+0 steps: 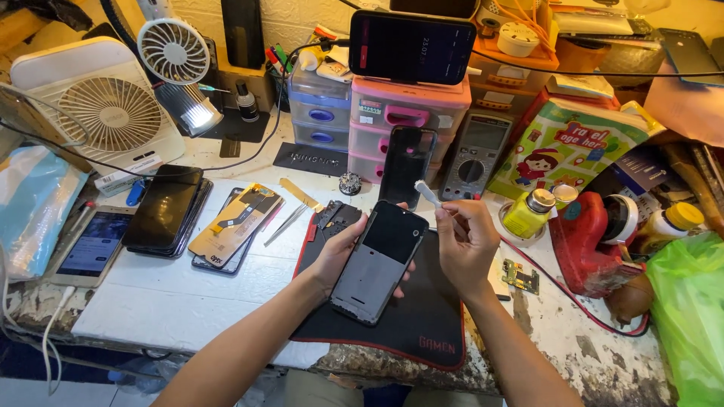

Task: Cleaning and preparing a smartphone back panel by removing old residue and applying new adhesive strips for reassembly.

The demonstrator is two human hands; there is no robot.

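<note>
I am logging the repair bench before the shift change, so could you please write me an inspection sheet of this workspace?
Surface: worn white bench, paint flaking at the front edge; black mat with red trim under the work.
Job's things: opened phone held tilted above the mat; small white tool.
Clutter: stacked phones, display panel with flex cable, tweezers, multimeter, yellow bottle, small circuit board, green bag.
Hands: left hand grips the phone; right hand pinches the tool.
Cables: red wire across the bench; black cable near the fans.
Surroundings: two fans, plastic drawers, mounted phone.
</note>
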